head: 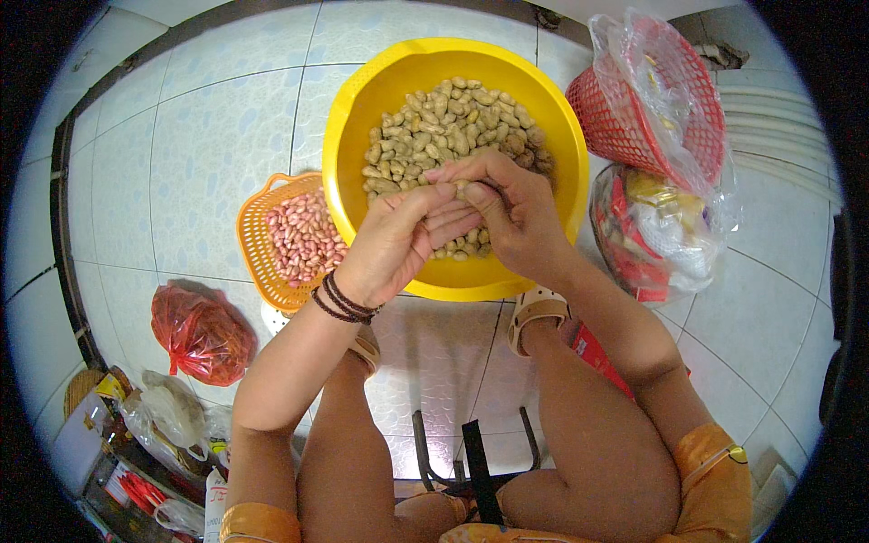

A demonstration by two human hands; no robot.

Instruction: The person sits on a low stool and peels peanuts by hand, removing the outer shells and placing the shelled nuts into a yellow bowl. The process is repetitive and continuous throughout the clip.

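My left hand [400,234], with dark beaded bracelets [345,298] at its wrist, and my right hand [523,214] meet over a yellow plastic basin [461,284]. Between my thumbs and fingertips they pinch one peanut in its shell [462,188], partly covered by the fingers. Below them the basin holds a heap of unshelled peanuts [434,129]; my hands hide part of it. Against the basin's left side stands an orange perforated plastic basket [248,237] with pink-skinned shelled peanuts [305,234] in it.
A red mesh wastebasket [607,119] with a clear plastic liner stands right of the basin, beside a filled clear bag [672,237]. At left a tied red plastic bag [202,336] lies on the tiled floor [217,170]. Bags and packets [163,421] crowd the lower left.
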